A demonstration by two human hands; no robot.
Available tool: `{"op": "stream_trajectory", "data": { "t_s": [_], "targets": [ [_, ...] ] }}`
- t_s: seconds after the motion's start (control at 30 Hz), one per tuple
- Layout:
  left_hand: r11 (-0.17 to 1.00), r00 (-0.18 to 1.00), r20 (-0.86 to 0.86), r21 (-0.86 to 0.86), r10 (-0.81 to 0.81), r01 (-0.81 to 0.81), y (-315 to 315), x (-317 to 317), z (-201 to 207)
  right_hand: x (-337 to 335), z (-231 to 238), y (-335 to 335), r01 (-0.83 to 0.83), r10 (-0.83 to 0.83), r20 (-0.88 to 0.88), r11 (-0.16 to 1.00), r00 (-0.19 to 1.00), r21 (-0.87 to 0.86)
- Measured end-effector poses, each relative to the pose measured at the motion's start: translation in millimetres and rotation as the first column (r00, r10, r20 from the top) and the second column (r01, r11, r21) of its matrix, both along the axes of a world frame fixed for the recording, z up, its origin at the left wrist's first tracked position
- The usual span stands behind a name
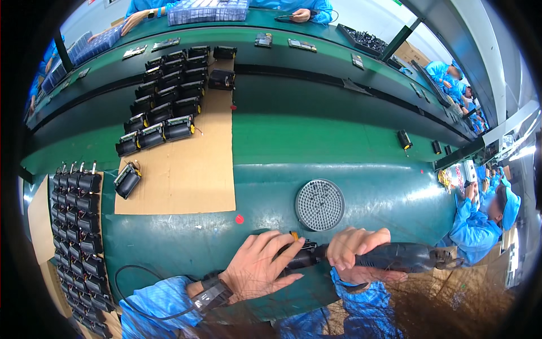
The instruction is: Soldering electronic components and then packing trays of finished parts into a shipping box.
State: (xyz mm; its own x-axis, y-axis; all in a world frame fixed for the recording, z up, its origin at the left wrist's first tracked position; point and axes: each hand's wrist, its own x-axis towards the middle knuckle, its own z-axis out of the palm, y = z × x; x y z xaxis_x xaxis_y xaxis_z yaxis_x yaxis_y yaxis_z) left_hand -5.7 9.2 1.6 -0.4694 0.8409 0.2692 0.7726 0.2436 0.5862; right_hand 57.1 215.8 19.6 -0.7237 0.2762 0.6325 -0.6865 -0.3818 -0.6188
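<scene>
The left hand (261, 264) has its fingers spread over and around a black electronic module (302, 259), the thumb well parted from the forefinger; whether the pads pinch it cannot be told. The right hand (357, 254) has its fingers wrapped round a black power screwdriver (403, 257), which lies nearly level and points leftward. Its nose meets the module, just right of the left fingertips; the exact point of contact is too small to make out.

From this pose, a screw appears to be in the course of being driven. The next move seems to call for a firm brace from the left fingers and a driver kept in line, with the fingertips clear of the bit.

Just beyond the right fingers is a round grey dish (320, 205) with dark small pieces, probably screws, in its pitted face. It is close enough that a wide swing of the tool might knock it. Beyond and left of the left fingers, a cardboard sheet (176, 181) bears ranks of similar modules (169, 93), one lying alone near its corner. More modules (76, 226) stand packed well left of the left fingers. A thin black cable (116, 278) loops from the left wristband (213, 296) across the tabletop (265, 183) and could snag. Hair blurs the foreground below the right fingers.
</scene>
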Motion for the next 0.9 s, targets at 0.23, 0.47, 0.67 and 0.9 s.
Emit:
{"op": "stream_trajectory", "data": {
  "t_s": [0.23, 0.47, 0.67, 0.9],
  "targets": [
    [0.978, 0.999, -0.006, 0.204, 0.047, -0.045, 1.0, -0.8, -7.8, 7.6, 11.3, 0.1, -0.125, 0.119, -0.069, 0.988, 0.991, -0.086],
    [0.970, 0.998, -0.062, 0.242, -0.016, 0.031, 0.1, -1.0, -15.1, 4.8, 11.6, -2.1, -0.183, 0.173, -0.105, 0.978, 0.979, -0.098],
    [0.959, 0.998, -0.058, 0.280, -0.038, 0.053, -0.4, -1.1, -16.1, 3.5, 12.3, -3.0, -0.188, 0.178, -0.105, 0.977, 0.979, -0.103],
    [0.978, 0.997, 0.023, 0.197, -0.069, 0.063, -1.8, -0.6, -5.5, 8.2, 13.2, 2.2, -0.165, 0.160, -0.049, 0.979, 0.986, -0.116]
  ]
}}
